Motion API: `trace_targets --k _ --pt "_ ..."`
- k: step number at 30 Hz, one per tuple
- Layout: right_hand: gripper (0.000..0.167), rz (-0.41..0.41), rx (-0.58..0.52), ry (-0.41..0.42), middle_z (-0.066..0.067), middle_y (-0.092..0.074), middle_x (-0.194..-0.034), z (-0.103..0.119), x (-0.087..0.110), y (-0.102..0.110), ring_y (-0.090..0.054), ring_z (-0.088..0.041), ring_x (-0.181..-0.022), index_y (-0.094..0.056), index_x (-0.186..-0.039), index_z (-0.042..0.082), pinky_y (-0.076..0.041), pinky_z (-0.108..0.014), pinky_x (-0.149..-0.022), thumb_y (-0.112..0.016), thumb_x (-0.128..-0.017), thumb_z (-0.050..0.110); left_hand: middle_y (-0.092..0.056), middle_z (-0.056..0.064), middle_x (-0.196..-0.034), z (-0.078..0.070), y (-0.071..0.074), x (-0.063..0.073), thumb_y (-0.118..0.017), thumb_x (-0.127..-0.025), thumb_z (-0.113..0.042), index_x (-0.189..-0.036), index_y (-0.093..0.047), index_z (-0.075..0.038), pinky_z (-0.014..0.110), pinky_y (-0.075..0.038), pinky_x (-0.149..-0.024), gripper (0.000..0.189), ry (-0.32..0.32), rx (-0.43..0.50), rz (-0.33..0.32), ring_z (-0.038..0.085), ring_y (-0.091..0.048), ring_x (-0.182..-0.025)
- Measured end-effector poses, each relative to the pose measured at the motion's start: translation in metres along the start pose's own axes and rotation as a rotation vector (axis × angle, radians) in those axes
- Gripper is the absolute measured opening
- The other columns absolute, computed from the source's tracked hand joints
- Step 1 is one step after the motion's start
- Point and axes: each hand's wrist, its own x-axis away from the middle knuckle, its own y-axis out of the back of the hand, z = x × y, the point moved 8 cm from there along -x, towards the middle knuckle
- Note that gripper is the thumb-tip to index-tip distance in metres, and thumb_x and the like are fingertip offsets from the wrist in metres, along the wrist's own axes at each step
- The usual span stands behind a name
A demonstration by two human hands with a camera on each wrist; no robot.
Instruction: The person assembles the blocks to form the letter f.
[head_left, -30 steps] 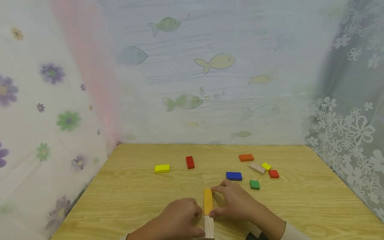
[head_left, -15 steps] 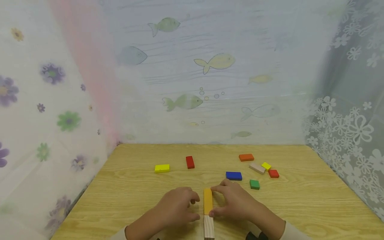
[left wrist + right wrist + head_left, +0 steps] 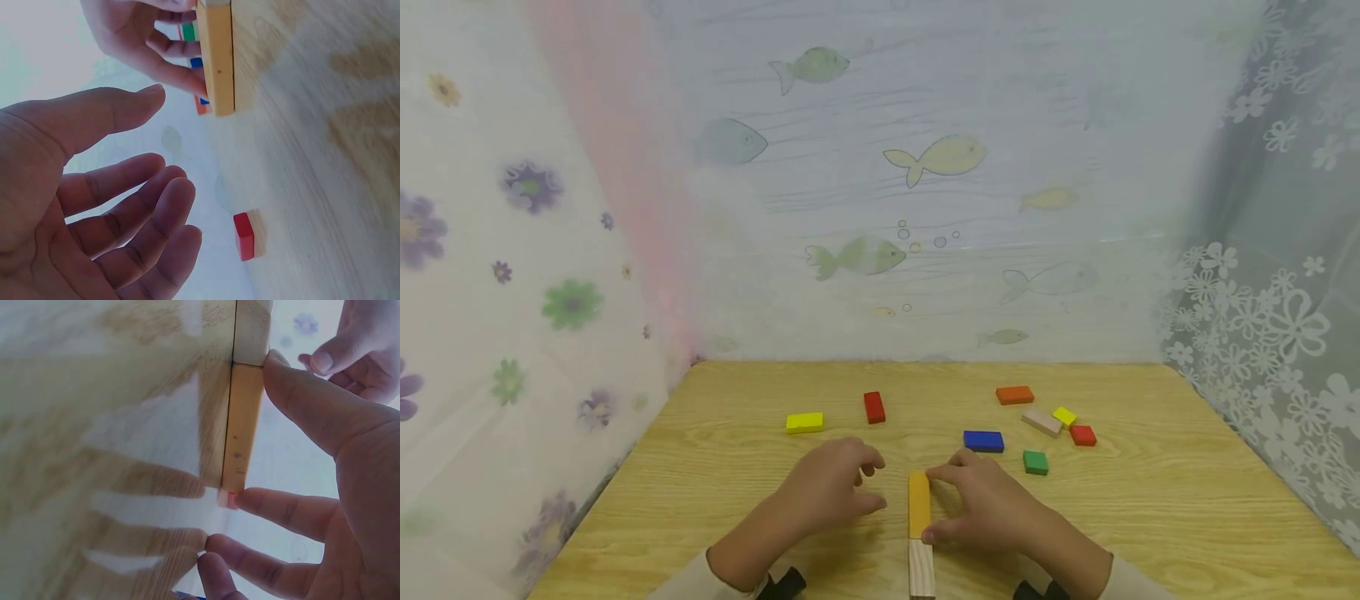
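A yellow-orange wooden block (image 3: 919,505) lies lengthwise on the table, its near end against a plain wood block (image 3: 921,569). My right hand (image 3: 996,504) holds the yellow-orange block from its right side. In the right wrist view the thumb (image 3: 306,400) lies by the joint between the two blocks, and the index finger (image 3: 287,509) touches the far end. My left hand (image 3: 827,487) hovers left of the blocks, apart from them, with relaxed fingers and nothing in it. A red block (image 3: 244,236) shows beyond the left fingers in the left wrist view.
Farther back lie a yellow block (image 3: 805,423), the red block (image 3: 874,407), a blue block (image 3: 983,442) and a green block (image 3: 1035,463). At the back right are an orange block (image 3: 1015,395), a beige block (image 3: 1042,422) and small yellow and red pieces (image 3: 1082,435).
My left hand has moved away from the blocks, leftward and farther forward over the table, and its fingers have spread from the thumb. The right hand and both blocks stay in place.
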Motion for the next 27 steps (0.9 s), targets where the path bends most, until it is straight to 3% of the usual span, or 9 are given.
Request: trace_targets --k 8,15,23,27 --pt "0.084 0.008 -0.001 -0.006 -0.003 -0.059 -0.127 0.0 0.0 0.0 -0.059 -0.021 -0.108 -0.064 -0.141 0.023 -0.054 -0.049 -0.091 -0.079 -0.075 0.072 -0.073 -0.001 -0.107 0.011 0.003 -0.005 -0.086 -0.083 -0.033 -0.114 -0.076 -0.012 0.027 -0.054 -0.072 0.039 0.051 0.015 -0.019 0.009 -0.065 -0.088" --pt "0.084 0.009 -0.006 -0.016 -0.005 -0.059 -0.129 0.001 0.0 0.0 -0.059 -0.023 -0.111 -0.064 -0.141 0.024 -0.054 -0.051 -0.093 -0.08 -0.074 0.071 -0.073 0.003 -0.105 0.023 0.003 -0.012 -0.087 -0.083 -0.03 -0.114 -0.076 -0.01 0.032 -0.056 -0.072 0.04 0.085 0.024 -0.02 0.013 -0.066 -0.086" --pt "0.084 0.005 0.0 -0.011 -0.004 -0.06 -0.128 0.0 0.0 0.0 -0.06 -0.022 -0.109 -0.065 -0.14 0.022 -0.054 -0.05 -0.091 -0.08 -0.075 0.071 -0.073 0.01 -0.108 0.038 0.005 -0.027 -0.087 -0.084 -0.023 -0.119 -0.073 -0.005 0.036 -0.058 -0.074 0.041 0.086 0.117 -0.033 0.017 -0.066 -0.086" --pt "0.084 0.004 0.004 -0.013 -0.004 -0.06 -0.129 -0.001 -0.001 -0.002 -0.06 -0.022 -0.11 -0.065 -0.141 0.023 -0.054 -0.049 -0.092 -0.079 -0.075 0.073 -0.072 0.01 -0.11 0.046 0.007 -0.037 -0.086 -0.085 -0.024 -0.124 -0.071 -0.005 0.035 -0.057 -0.073 0.046 0.102 0.093 -0.053 0.016 -0.065 -0.084"
